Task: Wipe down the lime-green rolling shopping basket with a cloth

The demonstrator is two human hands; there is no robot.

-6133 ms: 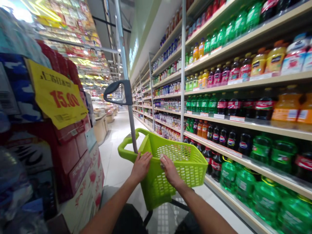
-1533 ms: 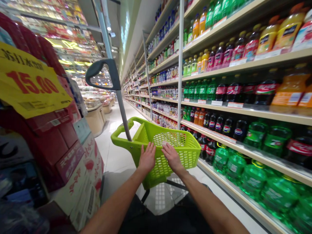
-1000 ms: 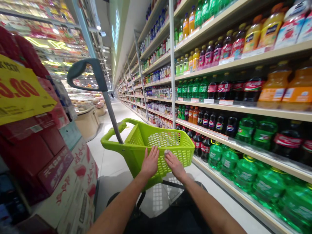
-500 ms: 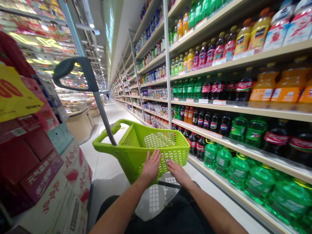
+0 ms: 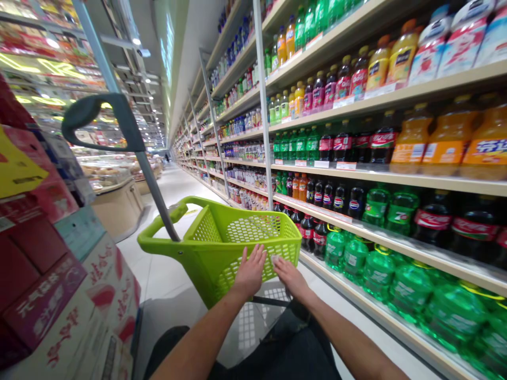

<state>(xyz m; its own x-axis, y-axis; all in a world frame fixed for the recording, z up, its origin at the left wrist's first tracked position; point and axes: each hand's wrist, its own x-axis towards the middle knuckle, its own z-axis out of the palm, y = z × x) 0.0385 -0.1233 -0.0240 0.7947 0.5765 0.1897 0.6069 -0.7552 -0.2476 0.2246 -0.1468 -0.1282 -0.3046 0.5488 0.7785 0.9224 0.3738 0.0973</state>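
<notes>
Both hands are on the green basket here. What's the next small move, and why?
Probably slide the right hand a little along the green basket wall: it and the left hand lie flat on the near wall, a small white piece at the right fingertips, gray handle untouched.

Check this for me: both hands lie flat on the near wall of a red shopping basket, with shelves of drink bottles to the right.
Not red. The head view shows that the shopping basket is lime green. The rest holds: the left hand and the right hand lie flat on its near wall, and shelves of drink bottles run along the right.
</notes>
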